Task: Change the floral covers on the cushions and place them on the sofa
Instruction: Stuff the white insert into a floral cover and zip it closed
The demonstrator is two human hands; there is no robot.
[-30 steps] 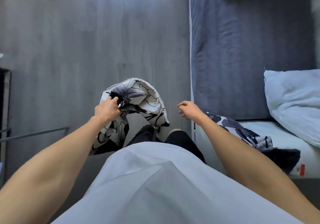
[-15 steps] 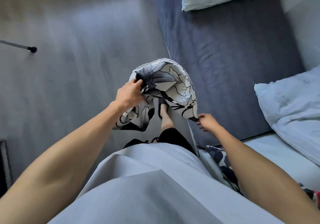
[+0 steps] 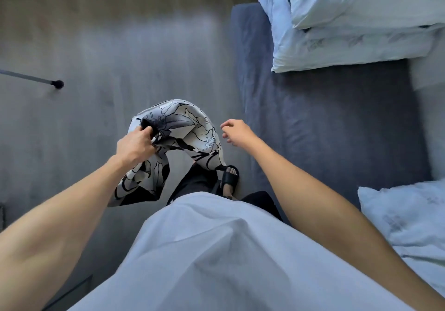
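Note:
A black-and-white floral cover (image 3: 190, 130) hangs bunched over the floor in front of me. My left hand (image 3: 136, 146) is shut on its upper left fold. My right hand (image 3: 237, 132) hovers just right of the cover, fingers apart and holding nothing. The dark blue sofa seat (image 3: 325, 123) stretches along the right. Two bare white cushions (image 3: 349, 22) are stacked at the sofa's far end. Another bare white cushion (image 3: 409, 217) lies at the near right.
Grey wood floor (image 3: 108, 53) fills the left side. A thin metal leg with a black foot (image 3: 57, 84) stands at the far left. My sandalled foot (image 3: 230, 178) is close to the sofa's edge, under the hanging cover.
The view has turned toward the sofa's far end, bringing the stacked cushions into sight. My right hand has let go of the cover's lower edge and lifted beside it. The dark floral cover is out of view.

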